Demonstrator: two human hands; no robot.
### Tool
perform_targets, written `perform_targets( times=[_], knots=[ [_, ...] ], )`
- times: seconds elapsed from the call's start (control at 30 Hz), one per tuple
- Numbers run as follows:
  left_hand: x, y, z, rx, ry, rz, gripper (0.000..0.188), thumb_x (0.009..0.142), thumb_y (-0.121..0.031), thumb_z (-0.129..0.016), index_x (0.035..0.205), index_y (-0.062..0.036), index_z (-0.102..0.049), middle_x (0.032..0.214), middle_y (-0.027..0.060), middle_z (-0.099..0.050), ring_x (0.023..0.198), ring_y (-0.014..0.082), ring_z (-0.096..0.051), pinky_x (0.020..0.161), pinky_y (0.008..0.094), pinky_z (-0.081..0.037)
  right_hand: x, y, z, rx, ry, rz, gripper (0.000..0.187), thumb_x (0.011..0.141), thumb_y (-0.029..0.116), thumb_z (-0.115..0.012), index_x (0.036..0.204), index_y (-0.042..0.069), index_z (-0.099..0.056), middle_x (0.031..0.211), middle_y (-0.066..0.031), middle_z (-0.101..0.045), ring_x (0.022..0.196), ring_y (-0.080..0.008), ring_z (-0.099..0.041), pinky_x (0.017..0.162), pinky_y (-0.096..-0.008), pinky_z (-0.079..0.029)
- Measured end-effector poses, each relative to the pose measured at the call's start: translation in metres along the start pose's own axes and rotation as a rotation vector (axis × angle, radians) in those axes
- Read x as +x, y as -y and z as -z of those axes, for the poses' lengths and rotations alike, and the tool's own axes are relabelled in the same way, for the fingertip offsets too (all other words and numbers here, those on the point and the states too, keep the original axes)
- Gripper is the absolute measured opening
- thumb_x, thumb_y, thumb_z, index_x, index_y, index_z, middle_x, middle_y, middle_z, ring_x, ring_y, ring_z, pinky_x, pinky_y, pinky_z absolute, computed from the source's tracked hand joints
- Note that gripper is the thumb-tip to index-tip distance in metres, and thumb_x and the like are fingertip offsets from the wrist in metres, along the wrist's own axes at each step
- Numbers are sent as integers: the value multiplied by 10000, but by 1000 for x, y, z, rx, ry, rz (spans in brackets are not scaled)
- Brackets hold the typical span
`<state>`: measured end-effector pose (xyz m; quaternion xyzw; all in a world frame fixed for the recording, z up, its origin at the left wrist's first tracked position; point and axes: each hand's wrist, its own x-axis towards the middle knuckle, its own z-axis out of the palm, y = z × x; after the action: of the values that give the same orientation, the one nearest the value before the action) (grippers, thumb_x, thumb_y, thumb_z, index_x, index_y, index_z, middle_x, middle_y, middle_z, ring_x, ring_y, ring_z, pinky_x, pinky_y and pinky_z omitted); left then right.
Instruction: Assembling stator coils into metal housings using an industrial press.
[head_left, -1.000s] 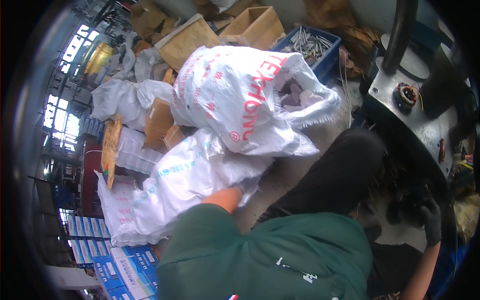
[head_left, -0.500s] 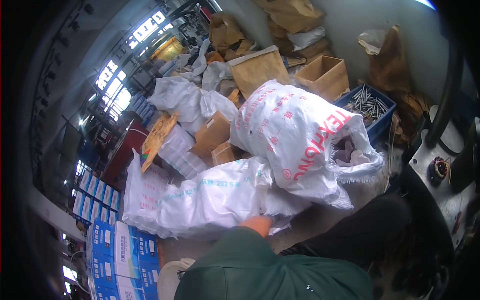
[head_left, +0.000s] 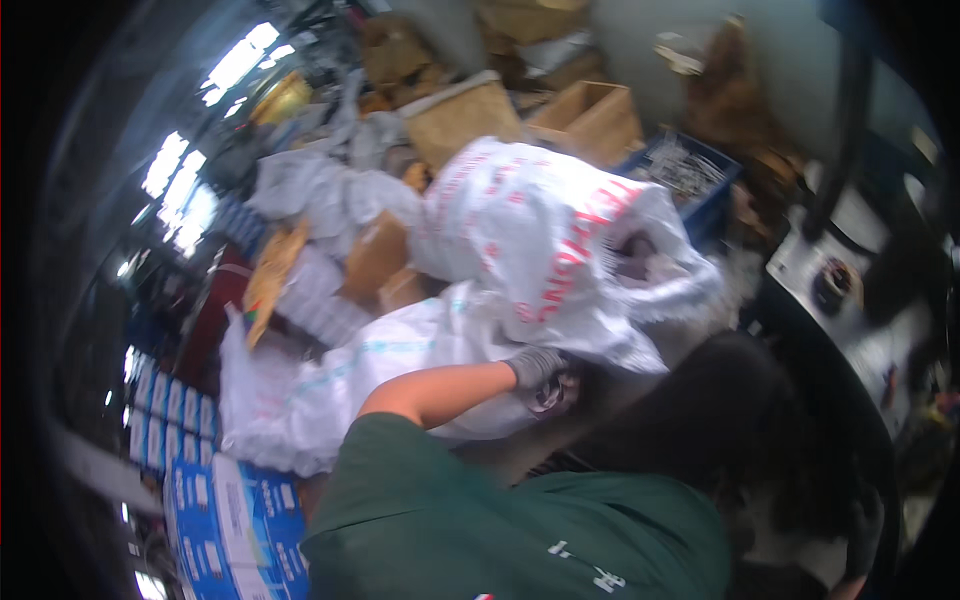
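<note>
My left hand [head_left: 538,370], in a grey glove, is at the open end of the lower white woven sack [head_left: 400,345]. Its fingers are curled on a dark, shiny part [head_left: 552,396], too blurred for its kind to be told. Just above the hand, a second white woven sack [head_left: 510,225] with red print leans over the first. Its frayed mouth gapes to the right, and rounded, brownish-grey pieces [head_left: 635,258] show inside. At the lower right edge, a dim skin-toned patch seems to be my right arm; the fingers there are lost in shadow.
Behind the sacks stand an open cardboard box [head_left: 590,120] and a blue bin [head_left: 690,180] of slim metal parts. Crumpled white bags and brown paper sacks are heaped farther back. Blue and white cartons [head_left: 235,525] are stacked at the left. A metal machine plate [head_left: 825,270] is at the right.
My left hand, mostly hidden behind the sleeve before, has moved up and right and now shows with a dark, shiny part. The whole view has shifted and blurred.
</note>
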<state>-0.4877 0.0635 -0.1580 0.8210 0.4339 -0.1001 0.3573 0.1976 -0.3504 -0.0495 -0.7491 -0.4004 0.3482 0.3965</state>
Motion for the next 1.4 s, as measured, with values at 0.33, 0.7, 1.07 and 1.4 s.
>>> perform_targets(
  times=[0.33, 0.7, 1.07, 1.4],
  knots=[
    [220, 26, -84, 49, -5, -103, 287, 938, -94, -649, 1217, -64, -709, 1177, 91, -738, 1064, 212, -690, 922, 308, -555, 10, 62, -45, -91, 137, -46, 328, 923, -18, -669, 1251, -2, -675, 1019, 0, -683, 925, -75, -615, 802, -252, -511],
    [223, 18, -103, -426, -286, -174, 384, 958, -231, -658, 1287, -35, -679, 1203, 137, -730, 1081, 203, -685, 960, 329, -547, 18, 52, -29, 80, 43, -123, 266, 971, 53, -684, 1232, -2, -680, 1102, -36, -703, 998, -119, -635, 890, -282, -521],
    [55, -120, 37, -1162, -142, -161, 373, 940, -158, -743, 1282, -16, -702, 1239, 63, -711, 1125, 143, -650, 997, 311, -523, 125, 252, -200, 76, 362, 509, 576, 913, 77, -772, 1449, 22, -566, 1448, -133, -586, 1319, -215, -574, 1130, -368, -452],
    [40, -130, 33, -1146, -441, -294, 409, 945, -137, -741, 1315, -21, -610, 1226, 72, -676, 1152, 160, -630, 1036, 330, -508, 237, 217, -432, 270, 635, 231, 578, 902, 47, -712, 1460, 73, -563, 1121, -99, -717, 1012, -186, -674, 930, -301, -535]
  ],
)
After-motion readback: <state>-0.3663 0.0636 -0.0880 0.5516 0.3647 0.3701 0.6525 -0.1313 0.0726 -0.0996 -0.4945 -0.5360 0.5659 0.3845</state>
